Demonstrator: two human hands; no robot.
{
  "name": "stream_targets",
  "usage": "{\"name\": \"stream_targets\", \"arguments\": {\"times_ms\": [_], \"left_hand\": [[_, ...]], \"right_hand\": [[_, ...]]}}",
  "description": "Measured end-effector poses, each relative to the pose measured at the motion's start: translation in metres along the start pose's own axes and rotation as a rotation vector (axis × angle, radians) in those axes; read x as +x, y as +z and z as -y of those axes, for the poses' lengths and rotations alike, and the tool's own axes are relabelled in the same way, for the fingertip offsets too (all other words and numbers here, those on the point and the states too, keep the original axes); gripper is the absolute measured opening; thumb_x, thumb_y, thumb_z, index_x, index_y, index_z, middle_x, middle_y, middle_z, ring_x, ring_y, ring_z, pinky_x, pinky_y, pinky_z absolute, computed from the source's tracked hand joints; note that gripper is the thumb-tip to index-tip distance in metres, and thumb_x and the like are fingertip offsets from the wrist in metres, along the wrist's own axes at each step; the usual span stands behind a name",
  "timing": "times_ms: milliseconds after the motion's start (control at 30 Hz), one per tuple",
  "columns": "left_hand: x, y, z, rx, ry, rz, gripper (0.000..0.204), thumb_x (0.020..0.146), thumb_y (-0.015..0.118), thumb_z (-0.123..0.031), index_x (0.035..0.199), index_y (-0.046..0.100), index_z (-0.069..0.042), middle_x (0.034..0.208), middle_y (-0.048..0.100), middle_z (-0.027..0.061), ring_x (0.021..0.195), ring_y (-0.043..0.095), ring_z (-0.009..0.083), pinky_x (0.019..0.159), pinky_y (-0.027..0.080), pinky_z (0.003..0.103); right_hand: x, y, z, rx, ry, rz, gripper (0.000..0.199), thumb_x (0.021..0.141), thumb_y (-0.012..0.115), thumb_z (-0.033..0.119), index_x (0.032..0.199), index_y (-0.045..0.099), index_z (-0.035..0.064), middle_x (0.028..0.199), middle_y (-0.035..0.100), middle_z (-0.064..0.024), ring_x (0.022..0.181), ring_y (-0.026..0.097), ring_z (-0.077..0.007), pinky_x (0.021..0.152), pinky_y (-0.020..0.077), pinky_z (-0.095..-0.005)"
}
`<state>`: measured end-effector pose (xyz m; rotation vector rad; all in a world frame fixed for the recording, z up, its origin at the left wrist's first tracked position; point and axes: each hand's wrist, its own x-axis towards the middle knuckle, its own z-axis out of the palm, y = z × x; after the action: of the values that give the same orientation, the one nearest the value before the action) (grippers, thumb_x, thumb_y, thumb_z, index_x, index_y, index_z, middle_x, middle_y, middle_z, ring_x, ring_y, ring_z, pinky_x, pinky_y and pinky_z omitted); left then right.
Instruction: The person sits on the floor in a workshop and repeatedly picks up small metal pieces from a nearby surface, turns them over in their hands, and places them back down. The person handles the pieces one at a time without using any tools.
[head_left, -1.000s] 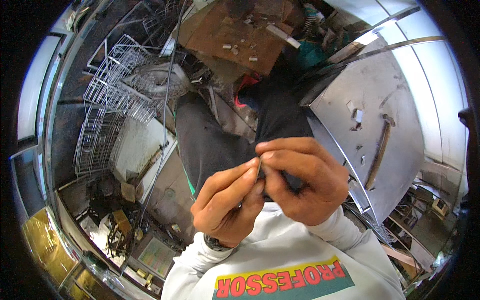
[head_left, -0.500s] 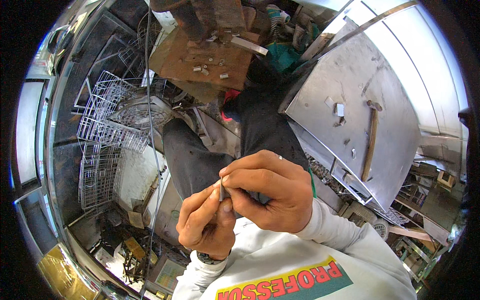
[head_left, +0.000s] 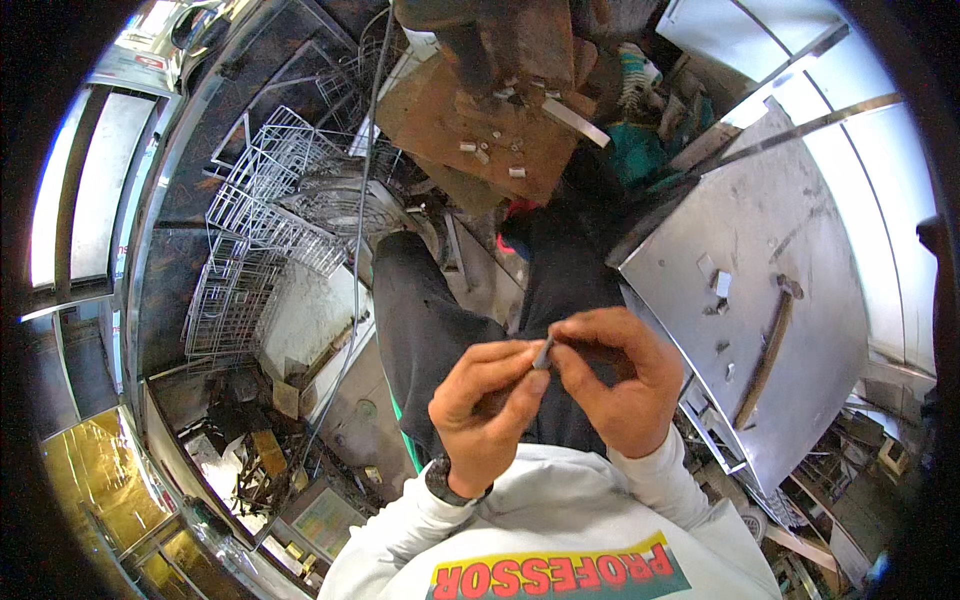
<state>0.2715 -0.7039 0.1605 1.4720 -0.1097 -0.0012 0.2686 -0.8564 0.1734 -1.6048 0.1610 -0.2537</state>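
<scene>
Over a cluttered workshop, left hand (head_left: 487,400) and right hand (head_left: 618,378) pinch a near-upright metal piece (head_left: 543,353).

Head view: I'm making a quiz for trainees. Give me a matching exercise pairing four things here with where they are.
Things:
1. metal piece
2. wire racks
3. metal sheet
4. wooden board

Places:
A. right of the hands, bearing a long handle
B. pinched between the fingertips of the left hand and right hand
C. top centre, with small metal bits lying on it
D. stacked at upper left

Pairs: 1-B, 2-D, 3-A, 4-C
</scene>
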Motion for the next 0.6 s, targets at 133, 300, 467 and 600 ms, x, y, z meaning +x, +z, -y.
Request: {"name": "stream_targets", "arguments": {"times_ms": [133,300,467,600], "left_hand": [[0.003,0.011,0.002,-0.181,-0.04,-0.015,0.018,0.091,0.072,0.008,0.109,0.072,0.005,0.118,0.07,0.0185,0.095,0.069,0.0138,0.078,0.055,0.022],[0.008,0.021,0.004,-0.223,-0.033,0.079,0.021,0.09,0.072,0.009,0.111,0.072,0.006,0.122,0.069,0.0216,0.105,0.07,0.0194,0.087,0.056,0.026],[0.016,0.033,0.003,-0.276,-0.02,0.198,0.026,0.088,0.073,0.011,0.112,0.071,0.006,0.127,0.068,0.0245,0.116,0.068,0.0258,0.096,0.055,0.032],[0.024,0.031,0.004,-0.297,0.026,0.316,0.029,0.085,0.073,0.013,0.113,0.07,0.005,0.125,0.069,0.0242,0.119,0.067,0.0286,0.101,0.053,0.036]], "right_hand": [[0.011,-0.01,0.002,-0.007,-0.061,0.002,0.018,0.08,0.077,-0.006,0.097,0.073,-0.0006,0.099,0.075,-0.0123,0.087,0.075,-0.0221,0.076,0.0594,-0.0309],[0.014,-0.026,0.011,-0.081,-0.106,-0.022,0.02,0.078,0.078,-0.005,0.097,0.074,0.0012,0.099,0.075,-0.0144,0.087,0.075,-0.0262,0.077,0.0592,-0.0322],[0.017,-0.042,0.023,-0.21,-0.198,-0.023,0.017,0.079,0.077,-0.004,0.095,0.073,0.0008,0.099,0.073,-0.0136,0.083,0.073,-0.025,0.072,0.0591,-0.0323],[0.02,-0.048,0.043,-0.358,-0.241,-0.004,0.015,0.079,0.075,-0.004,0.092,0.07,0.0007,0.102,0.068,-0.0121,0.076,0.069,-0.0234,0.069,0.0581,-0.0325]]}}
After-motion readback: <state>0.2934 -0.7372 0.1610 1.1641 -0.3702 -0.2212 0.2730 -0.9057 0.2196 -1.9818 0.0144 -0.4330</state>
